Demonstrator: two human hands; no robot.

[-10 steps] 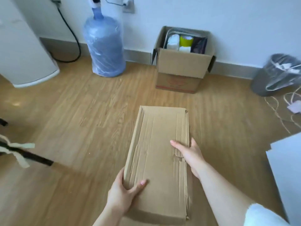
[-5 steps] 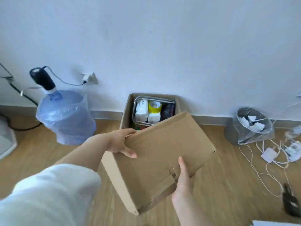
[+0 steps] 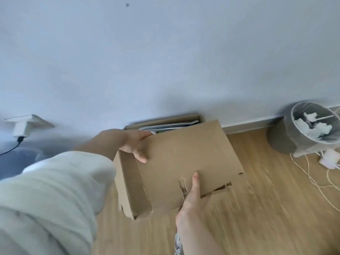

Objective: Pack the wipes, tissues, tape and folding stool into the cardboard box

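1. Head view, centre of frame: flat cardboard piece [image 3: 184, 162], folded side panel on its left, torn notch on the lower edge; held tilted in the air over the open cardboard box [image 3: 165, 120].
2. Left hand [image 3: 132, 142] grips the piece's upper-left edge, thumb on top, fingers wrapped behind; white sleeve [image 3: 46, 199] fills lower left of frame.
3. Right hand [image 3: 192, 197] grips the lower edge beside the tear, thumb pressed flat on top.
4. Cardboard box sits on the floor against the wall, mid-frame, mostly covered by the piece; only its back rim and a metal edge inside show, contents otherwise hidden.
5. Right of frame: grey bin [image 3: 311, 126] with clear liner, white cables [image 3: 312, 181] on wood floor [image 3: 266, 218].
6. Left of frame: wall socket [image 3: 24, 126] with plug.
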